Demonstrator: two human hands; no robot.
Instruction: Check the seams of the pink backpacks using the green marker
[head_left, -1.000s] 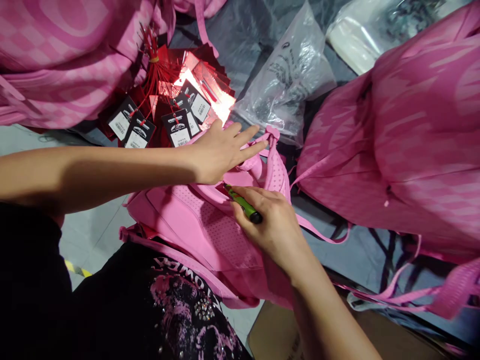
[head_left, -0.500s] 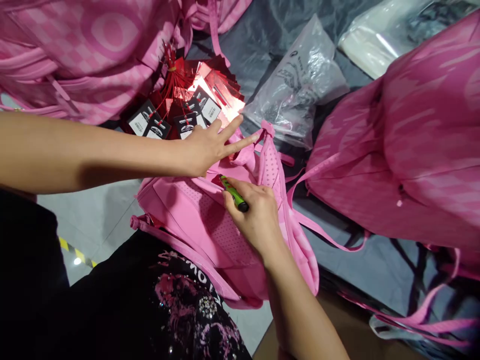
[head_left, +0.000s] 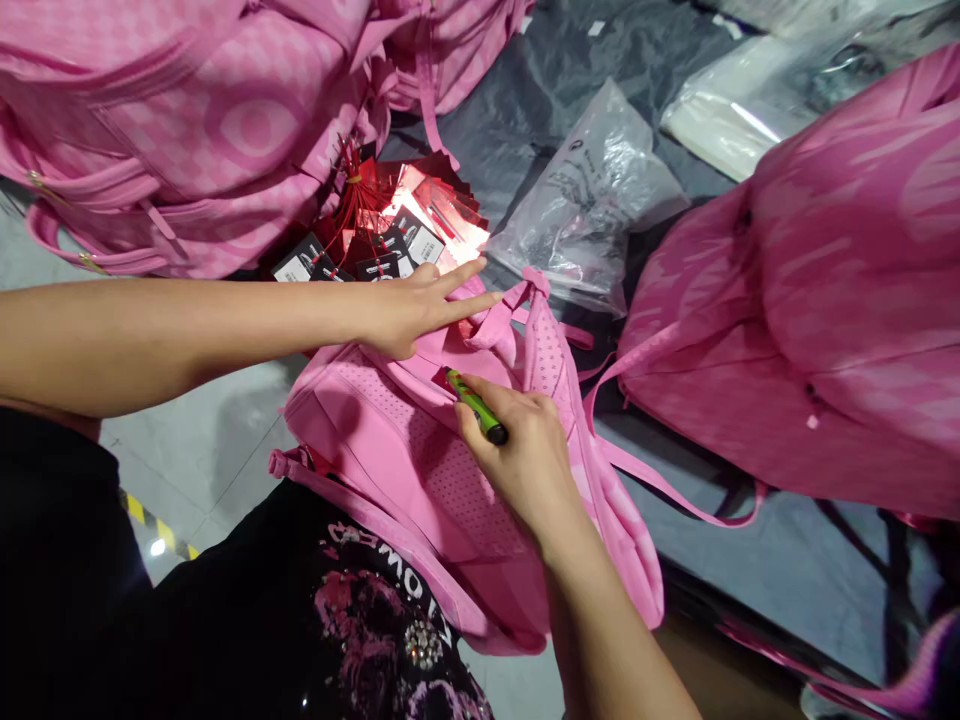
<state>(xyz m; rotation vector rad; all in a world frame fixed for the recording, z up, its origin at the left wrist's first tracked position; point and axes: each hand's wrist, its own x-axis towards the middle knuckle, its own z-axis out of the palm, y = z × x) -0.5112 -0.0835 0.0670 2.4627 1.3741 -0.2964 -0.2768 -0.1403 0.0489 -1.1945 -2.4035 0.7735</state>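
A pink backpack (head_left: 480, 510) lies in front of me with its dotted back panel and straps facing up. My left hand (head_left: 420, 308) rests on its upper part, fingers spread, holding nothing. In my right hand (head_left: 521, 440) is a green pen-like tool (head_left: 476, 405) with a dark end, its tip pointing at the pink fabric near the top of the bag. Just beyond my left hand is a bundle of red and black tags (head_left: 416, 225) tied with red strings.
More pink backpacks stand at the upper left (head_left: 247, 130) and on the right (head_left: 817, 300). A clear plastic bag (head_left: 592, 190) lies on the dark grey cloth (head_left: 517, 110). Whitish plastic packaging (head_left: 742, 105) is at the upper right.
The whole view has shifted slightly, so things appear lower. My left hand stays spread on the backpack, and my right hand still grips the green tool near the same spot.
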